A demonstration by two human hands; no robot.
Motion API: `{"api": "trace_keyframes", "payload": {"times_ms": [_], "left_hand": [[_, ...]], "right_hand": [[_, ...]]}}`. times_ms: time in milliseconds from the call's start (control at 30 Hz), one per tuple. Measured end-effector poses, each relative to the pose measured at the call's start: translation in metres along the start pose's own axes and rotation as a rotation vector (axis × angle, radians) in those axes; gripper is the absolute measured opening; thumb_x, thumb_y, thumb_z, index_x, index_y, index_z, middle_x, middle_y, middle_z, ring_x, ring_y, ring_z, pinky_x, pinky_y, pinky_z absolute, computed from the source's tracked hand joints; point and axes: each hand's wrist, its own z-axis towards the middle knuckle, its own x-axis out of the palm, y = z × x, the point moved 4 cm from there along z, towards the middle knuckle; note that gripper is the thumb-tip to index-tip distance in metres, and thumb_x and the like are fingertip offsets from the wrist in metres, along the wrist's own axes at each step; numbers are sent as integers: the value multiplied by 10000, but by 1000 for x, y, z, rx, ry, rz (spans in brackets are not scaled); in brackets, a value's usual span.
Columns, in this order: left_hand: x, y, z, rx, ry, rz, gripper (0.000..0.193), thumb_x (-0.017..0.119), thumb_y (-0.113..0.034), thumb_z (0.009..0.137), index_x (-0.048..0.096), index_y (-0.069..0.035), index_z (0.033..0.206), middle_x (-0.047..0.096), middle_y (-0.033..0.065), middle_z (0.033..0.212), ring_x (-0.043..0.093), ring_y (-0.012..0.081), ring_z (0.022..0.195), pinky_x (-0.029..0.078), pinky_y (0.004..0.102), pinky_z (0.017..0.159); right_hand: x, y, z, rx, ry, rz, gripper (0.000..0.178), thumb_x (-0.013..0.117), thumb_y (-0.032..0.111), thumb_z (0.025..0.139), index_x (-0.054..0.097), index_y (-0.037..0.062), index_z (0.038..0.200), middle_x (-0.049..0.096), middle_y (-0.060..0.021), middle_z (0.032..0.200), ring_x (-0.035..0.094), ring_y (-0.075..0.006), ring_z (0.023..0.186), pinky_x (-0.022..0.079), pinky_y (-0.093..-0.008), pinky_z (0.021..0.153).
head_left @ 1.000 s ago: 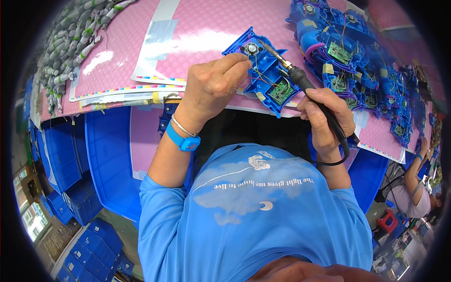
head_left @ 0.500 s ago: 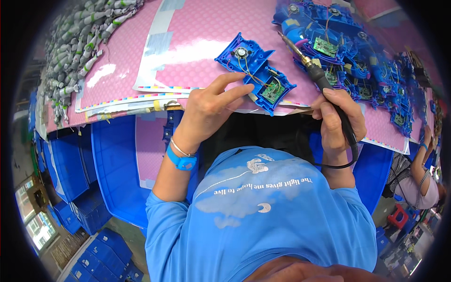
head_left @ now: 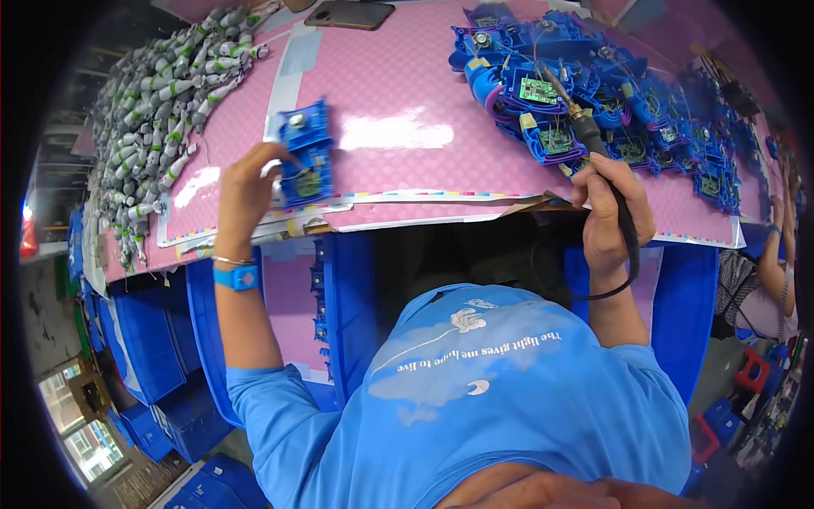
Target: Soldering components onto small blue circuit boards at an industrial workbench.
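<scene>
Out to the left, my left hand (head_left: 246,191) pinches the near-left side of an open blue plastic housing (head_left: 317,136) on the pink table covering. Its two halves lie one beyond the other. A small round speaker (head_left: 297,120) sits in the far half and a green circuit board (head_left: 309,183) in the near one; my fingers partly cover the wires. My right hand (head_left: 612,208) is closed round the dark handle of a soldering iron (head_left: 587,127). The iron's tip points away from me, over a pile of similar blue housings (head_left: 555,146) with boards and wires.
Grey-and-white parts with green bands (head_left: 157,110) are heaped at the left of the table (head_left: 390,165). A phone (head_left: 349,13) lies at the far edge. Blue bins (head_left: 352,305) stand below the front edge. Another person's arm (head_left: 770,276) shows at far right.
My left hand has carried the open blue housing from the middle of the table to the left. The soldering iron stays in my right hand, near the pile. The view has shifted slightly.
</scene>
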Motion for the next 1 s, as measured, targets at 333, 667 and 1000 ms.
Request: {"api": "trace_keyframes", "payload": {"times_ms": [333,667,1000], "left_hand": [[6,-155,40,213,-446,-114,349,756,107,767,775,-87,1057,770,87,1009,742,190,894,543,275,680],[141,-119,167,96,-69,-418,484,813,52,699,715,-123,1139,734,59,852,511,101,588,468,287,577],[127,-117,141,223,-201,-403,405,808,63,682,740,-68,1059,719,55,859,557,118,643,454,266,574]], "right_hand": [[31,-9,17,-414,29,-506,477,831,13,770,658,32,1215,708,-197,1214,600,-420,1214,479,-461,1011],[36,-30,21,-373,45,-543,569,828,-9,775,590,45,1289,657,-243,1318,571,-410,1289,380,-520,1126],[26,-39,20,-368,37,-551,565,797,-31,815,544,61,1311,646,-265,1321,560,-398,1309,387,-500,1127]]}}
